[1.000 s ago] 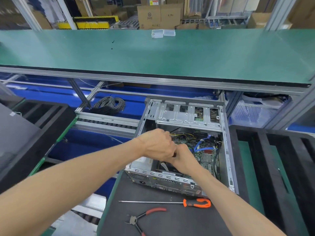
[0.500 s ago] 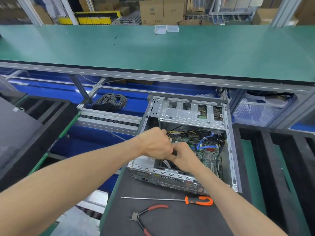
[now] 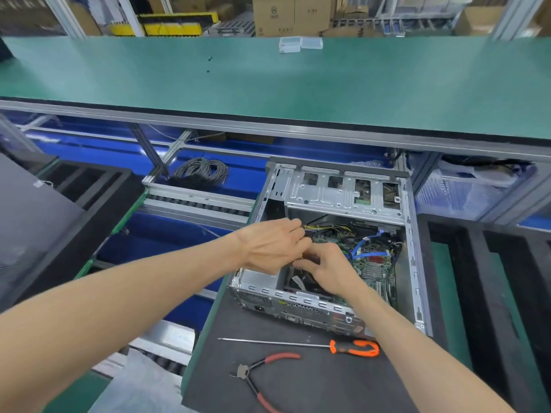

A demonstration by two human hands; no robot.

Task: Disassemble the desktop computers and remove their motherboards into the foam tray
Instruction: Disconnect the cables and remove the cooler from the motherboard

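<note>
A: Two tools lie nearest, untouched: pliers point(image 3: 262, 380) and an orange-handled screwdriver point(image 3: 301, 344), both on the dark mat point(image 3: 313, 391) of the surface, just in front of the case.

B: Hands?

A: Both inside the open computer case point(image 3: 334, 305). A second ago they were knuckle to knuckle, clamped together over something low in the middle. Now the left hand point(image 3: 269, 245) has slid up and back, fingers curled, pinching at the yellow-and-black wire bundle point(image 3: 323, 227). Right hand point(image 3: 328, 268) sits just below it, fingers curled down around something dark; can't tell if it's a plug or a cable.

B: So a connector came loose?

A: Can't confirm, the contact spot is hidden by the fingers. My guess is they're working a power lead off the board.

B: Motherboard location?

A: Motherboard point(image 3: 369, 263) is in the case, lying flat on its floor, blue cables point(image 3: 362, 248) draped across it. Not lifted.

B: Tray?

A: Black foam tray point(image 3: 477, 281) sits right of the case, touching its side, slots look bare where I can see. Drive cage point(image 3: 343, 192) is at the far end of the case, green shelf point(image 3: 268, 81) beyond.

B: Progress?

A: Early. Cables first, then screws, I'd say.
</note>
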